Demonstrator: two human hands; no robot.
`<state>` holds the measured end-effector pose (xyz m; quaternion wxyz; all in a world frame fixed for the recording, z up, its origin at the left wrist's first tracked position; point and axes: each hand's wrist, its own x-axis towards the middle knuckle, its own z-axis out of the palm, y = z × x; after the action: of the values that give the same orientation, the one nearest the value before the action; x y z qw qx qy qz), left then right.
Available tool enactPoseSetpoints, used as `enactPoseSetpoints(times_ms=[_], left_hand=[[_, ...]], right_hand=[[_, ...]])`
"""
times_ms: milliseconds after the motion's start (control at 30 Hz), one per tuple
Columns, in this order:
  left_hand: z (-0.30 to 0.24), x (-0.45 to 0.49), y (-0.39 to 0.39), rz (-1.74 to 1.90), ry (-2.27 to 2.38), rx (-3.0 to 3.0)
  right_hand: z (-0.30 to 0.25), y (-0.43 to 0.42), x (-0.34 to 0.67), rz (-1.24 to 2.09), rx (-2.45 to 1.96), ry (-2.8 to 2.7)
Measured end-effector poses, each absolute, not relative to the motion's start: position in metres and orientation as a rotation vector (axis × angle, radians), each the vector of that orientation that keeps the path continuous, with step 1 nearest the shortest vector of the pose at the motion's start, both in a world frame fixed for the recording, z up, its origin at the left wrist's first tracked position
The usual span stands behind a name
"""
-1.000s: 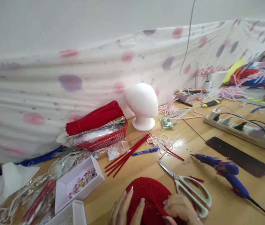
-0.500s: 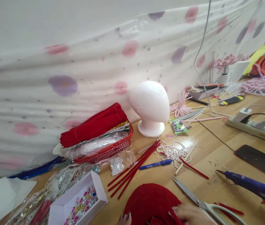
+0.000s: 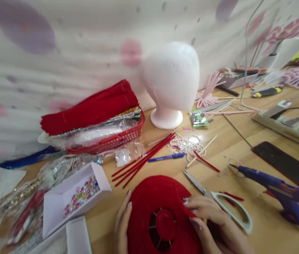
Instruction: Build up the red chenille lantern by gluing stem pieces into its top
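red round piece | white foam head | blue glue gun | red basket | white cloth with pink and purple spots

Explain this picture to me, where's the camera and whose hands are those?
No machine here: a person wears one camera on the head, looking down at their own bare hands. The left hand lies against the left edge of a round red disc; the right hand rests fingers on its right edge. On the wooden table nearby lie scissors, a blue glue gun, a blue pen, red sticks, a box of gems and a white foam head.
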<state>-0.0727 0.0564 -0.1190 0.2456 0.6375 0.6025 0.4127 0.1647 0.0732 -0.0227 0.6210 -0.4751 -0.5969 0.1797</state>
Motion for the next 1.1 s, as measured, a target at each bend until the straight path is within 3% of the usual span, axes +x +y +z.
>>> enactPoseSetpoints(times_ms=[367, 1100], left_hand=[[-0.056, -0.036, 0.031, 1.203, 1.424, 1.931], [-0.050, 0.008, 0.004, 1.433, 1.614, 1.924]], right_hand=[[-0.003, 0.065, 0.169, 0.474, -1.202, -1.455], [0.022, 0.004, 0.145, 0.202, -1.289, -1.696]])
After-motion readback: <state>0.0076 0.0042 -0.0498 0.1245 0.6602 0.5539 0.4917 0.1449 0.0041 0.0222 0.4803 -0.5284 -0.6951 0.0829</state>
